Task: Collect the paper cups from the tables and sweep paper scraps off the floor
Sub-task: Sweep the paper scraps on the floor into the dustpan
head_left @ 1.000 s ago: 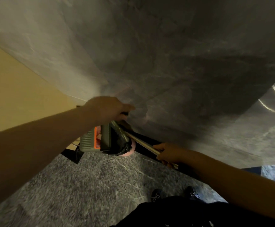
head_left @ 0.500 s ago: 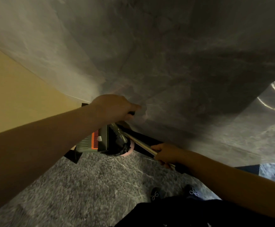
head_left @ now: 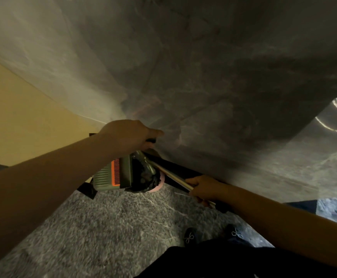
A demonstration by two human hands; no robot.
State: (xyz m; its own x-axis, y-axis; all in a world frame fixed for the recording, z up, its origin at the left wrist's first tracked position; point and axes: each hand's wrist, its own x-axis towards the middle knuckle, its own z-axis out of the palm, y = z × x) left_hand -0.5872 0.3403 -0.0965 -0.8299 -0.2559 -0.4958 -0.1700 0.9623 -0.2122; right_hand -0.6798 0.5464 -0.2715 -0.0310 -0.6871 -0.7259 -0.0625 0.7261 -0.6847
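Head cam: your left hand (head_left: 130,136) is wrapped round a dark handle above the green dustpan (head_left: 113,175), tipped over a black-lined bin (head_left: 146,177). Your right hand (head_left: 201,187) grips the broom stick (head_left: 169,174) by the grey wall (head_left: 203,77).

A grey-green dustpan (head_left: 111,177) with a band of orange comb teeth hangs tilted above the speckled grey floor, its mouth turned toward a bin lined with a black bag (head_left: 143,177) — the bag's glossy folds sit just beside the pan's edge, with a pink rim showing beneath. A pale, slim broom handle (head_left: 171,177) slants from the bin's top down to the right, close along a dark skirting strip.
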